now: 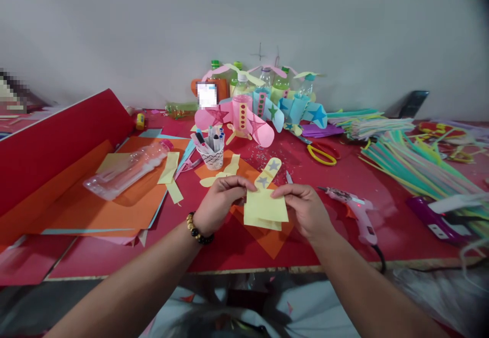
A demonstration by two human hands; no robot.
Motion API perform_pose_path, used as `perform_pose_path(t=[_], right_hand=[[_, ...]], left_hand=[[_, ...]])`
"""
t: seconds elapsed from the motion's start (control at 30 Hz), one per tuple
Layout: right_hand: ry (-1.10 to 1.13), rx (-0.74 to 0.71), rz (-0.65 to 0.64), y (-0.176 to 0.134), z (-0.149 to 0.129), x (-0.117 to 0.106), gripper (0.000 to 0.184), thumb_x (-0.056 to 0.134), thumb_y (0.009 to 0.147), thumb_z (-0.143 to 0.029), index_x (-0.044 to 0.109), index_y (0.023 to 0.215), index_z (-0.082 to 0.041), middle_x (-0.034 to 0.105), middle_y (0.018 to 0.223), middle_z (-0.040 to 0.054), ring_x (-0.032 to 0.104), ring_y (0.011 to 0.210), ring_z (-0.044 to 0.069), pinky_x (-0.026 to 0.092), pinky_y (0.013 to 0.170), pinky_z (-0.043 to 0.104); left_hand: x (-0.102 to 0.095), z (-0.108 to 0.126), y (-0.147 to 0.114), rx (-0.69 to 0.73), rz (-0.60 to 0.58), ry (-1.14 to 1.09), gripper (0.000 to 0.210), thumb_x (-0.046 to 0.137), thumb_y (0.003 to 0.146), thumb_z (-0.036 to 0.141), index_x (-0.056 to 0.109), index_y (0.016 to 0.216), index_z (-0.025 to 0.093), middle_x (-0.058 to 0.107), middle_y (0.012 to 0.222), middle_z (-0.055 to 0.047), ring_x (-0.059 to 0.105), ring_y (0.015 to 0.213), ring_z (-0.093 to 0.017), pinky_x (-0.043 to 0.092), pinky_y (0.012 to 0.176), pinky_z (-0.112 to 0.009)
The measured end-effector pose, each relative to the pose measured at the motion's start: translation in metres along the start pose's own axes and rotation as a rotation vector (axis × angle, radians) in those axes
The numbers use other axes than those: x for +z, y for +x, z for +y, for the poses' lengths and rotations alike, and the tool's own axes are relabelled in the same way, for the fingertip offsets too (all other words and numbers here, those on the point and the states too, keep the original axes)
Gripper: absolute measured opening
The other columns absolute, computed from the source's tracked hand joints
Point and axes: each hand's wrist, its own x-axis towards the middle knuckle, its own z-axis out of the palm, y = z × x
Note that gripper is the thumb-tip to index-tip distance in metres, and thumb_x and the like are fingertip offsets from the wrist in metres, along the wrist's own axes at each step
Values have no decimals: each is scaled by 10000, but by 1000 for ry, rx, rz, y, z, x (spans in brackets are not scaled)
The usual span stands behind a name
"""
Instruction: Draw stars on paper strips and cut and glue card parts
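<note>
Between my two hands is a piece of yellow paper (pixel 265 208), folded or doubled so that a second layer shows below its lower edge. My left hand (pixel 225 198), with a beaded bracelet on the wrist, pinches its upper left corner. At the upper right corner, my right hand (pixel 305 208) grips it between thumb and fingers. Just behind the paper lies a rounded yellow strip (pixel 268 172) with grey stars. Other yellow paper cutouts (pixel 223 172) rest beyond my left hand. An orange sheet (pixel 273 238) lies underneath on the red table.
A pink glue gun (pixel 359 210) with a cable lies right of my hand, near a purple power strip (pixel 439 221). Yellow-handled scissors (pixel 321 154), a pen cup (pixel 212 154) and bottle planes (pixel 242 108) stand or lie behind. Left is a clear bottle (pixel 128 172) on orange sheets.
</note>
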Motion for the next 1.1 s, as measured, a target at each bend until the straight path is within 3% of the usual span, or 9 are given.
perform_pose_path(t=[0.23, 0.4, 0.63, 0.7, 0.83, 0.97, 1.1], right_hand=[[-212, -163, -45, -2, 0, -4, 226, 569, 738, -107, 759, 726, -228, 707, 789, 4, 613, 756, 158, 439, 711, 269], [-193, -151, -55, 0, -1, -4, 215, 564, 726, -98, 745, 708, -214, 684, 768, 5, 595, 745, 153, 425, 688, 260], [-223, -156, -66, 0, -1, -5, 253, 532, 733, -74, 740, 688, -211, 662, 752, 1, 577, 722, 138, 411, 666, 247], [-257, -187, -65, -1, -1, -5, 265, 533, 748, -74, 747, 702, -224, 668, 780, 0, 589, 750, 141, 420, 690, 249], [-316, -273, -6, -3, -2, -5, 287, 537, 762, -74, 759, 740, -254, 691, 842, -5, 613, 813, 150, 443, 761, 256], [-309, -308, 6, -5, -2, -6, 287, 544, 777, -93, 767, 825, -267, 716, 904, 2, 633, 887, 170, 462, 813, 268], [-91, -215, -44, -3, -3, -6, 328, 565, 781, -170, 716, 1060, -255, 720, 1005, 32, 643, 946, 219, 483, 832, 320]], left_hand=[[0, -4, 4, 25, 30, 51, 101, 621, 682, 157, 711, 725, 142, 616, 609, -3, 545, 566, -102, 428, 562, -214], [-1, -7, 5, 86, 38, 161, 135, 609, 686, 156, 731, 742, 146, 580, 581, 6, 537, 592, -106, 427, 591, -216], [0, -3, 1, 137, 7, 207, 148, 586, 698, 132, 730, 735, 133, 655, 744, -30, 527, 652, -94, 418, 609, -194], [-1, -2, 0, 121, -22, 147, 123, 625, 729, 180, 716, 795, 132, 653, 784, -34, 549, 681, -103, 433, 616, -196], [-1, -3, 2, 61, -106, 116, 337, 714, 756, 334, 644, 1037, 162, 603, 715, 7, 538, 623, -91, 414, 535, -175], [-2, -8, 5, -61, -209, 231, 365, 705, 752, 444, 676, 865, 98, 630, 748, -39, 547, 631, -105, 474, 550, -202], [-5, -10, 6, -96, -190, 309, 382, 701, 747, 462, 680, 852, 95, 633, 741, -41, 542, 578, -101, 480, 499, -205]])
